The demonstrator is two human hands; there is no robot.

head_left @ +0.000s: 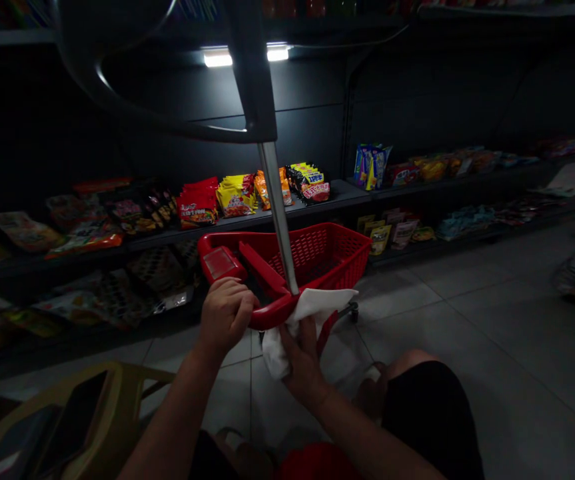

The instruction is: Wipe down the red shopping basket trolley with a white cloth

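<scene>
A red plastic shopping cart (352,257) stands in front of me, with a metal pole (278,227) rising from its near side. My left hand (226,315) is closed around the near edge of the cart, left of the pole. In my right hand (303,363) a white cloth (320,303) is bunched, its upper corner spread out to the right. The cloth touches the outside of the cart's edge, just below the pole's foot. My right fingertips are partly hidden by the cloth.
Behind the cart run dark shelves (350,193) with several snack packets (197,202). A dark frame (250,73) crosses the upper view. At lower left, a yellowish stool (117,427) bears two phone-like dark objects (74,420). Grey tiles (417,320) cover the floor.
</scene>
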